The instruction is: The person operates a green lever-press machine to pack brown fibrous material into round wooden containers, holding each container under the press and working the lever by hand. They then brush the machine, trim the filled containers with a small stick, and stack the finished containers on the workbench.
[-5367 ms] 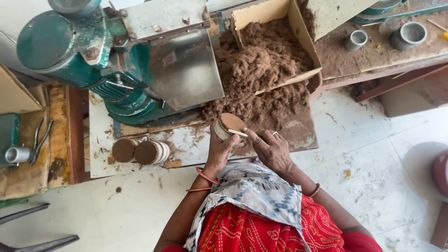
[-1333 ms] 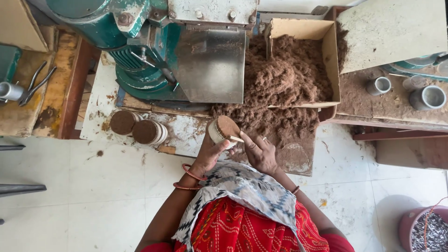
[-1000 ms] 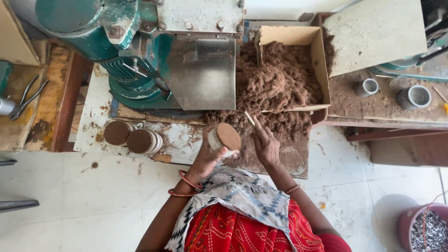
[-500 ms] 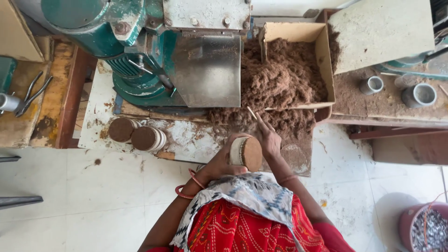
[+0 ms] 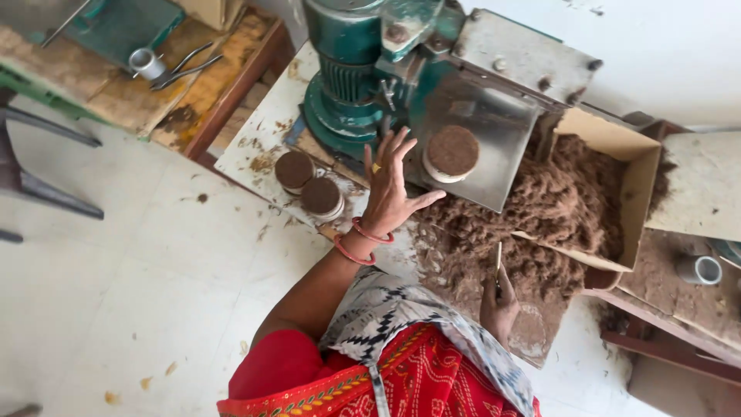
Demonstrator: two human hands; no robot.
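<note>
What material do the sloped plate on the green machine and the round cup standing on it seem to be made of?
The sloped plate looks like bare sheet metal: grey, dull sheen, smudged, thin straight edges. The round cup has a pale, smooth rim, perhaps plastic or metal; hard to tell. It is packed level with dark brown, crumbly fibrous stuff, like the loose brown heap beside it.
</note>
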